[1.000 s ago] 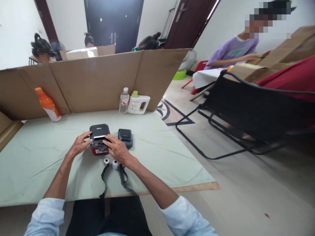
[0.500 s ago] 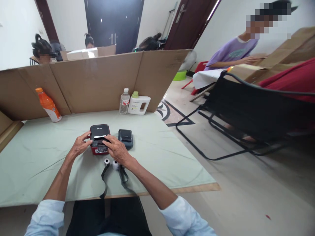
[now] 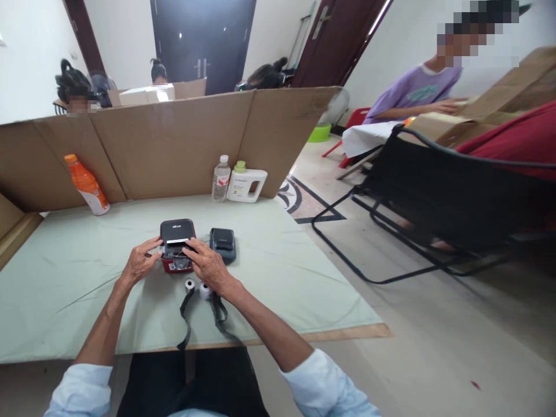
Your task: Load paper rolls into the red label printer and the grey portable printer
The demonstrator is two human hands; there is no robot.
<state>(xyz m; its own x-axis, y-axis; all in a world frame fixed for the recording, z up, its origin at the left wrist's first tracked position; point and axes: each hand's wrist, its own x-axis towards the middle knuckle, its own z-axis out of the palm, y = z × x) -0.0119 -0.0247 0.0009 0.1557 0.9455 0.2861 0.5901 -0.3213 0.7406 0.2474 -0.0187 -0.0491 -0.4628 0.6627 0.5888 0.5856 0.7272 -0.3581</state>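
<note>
A black and red label printer (image 3: 177,231) sits on the cloth-covered table, with a dark gap across its front and a white strip along it. My left hand (image 3: 141,260) grips the printer's left side, thumb and fingers against the edge. My right hand (image 3: 209,265) bends over the front right corner, its fingertips at the gap; what they pinch there is too small to make out. Just to the right lies a smaller dark grey device (image 3: 223,245). Near my right wrist stand a small white paper roll (image 3: 189,284) and another white roll (image 3: 204,291), partly covered.
Dark straps (image 3: 186,313) trail to the table's front edge. Along the cardboard screen (image 3: 174,145) stand an orange bottle (image 3: 87,184), a water bottle (image 3: 221,179) and a white jug (image 3: 247,184). A black folding chair (image 3: 434,202) and a person in purple are at right.
Both hands stay in nearly the same place on the printer. The whole view has shifted very slightly, and the person at right has moved a hand a little.
</note>
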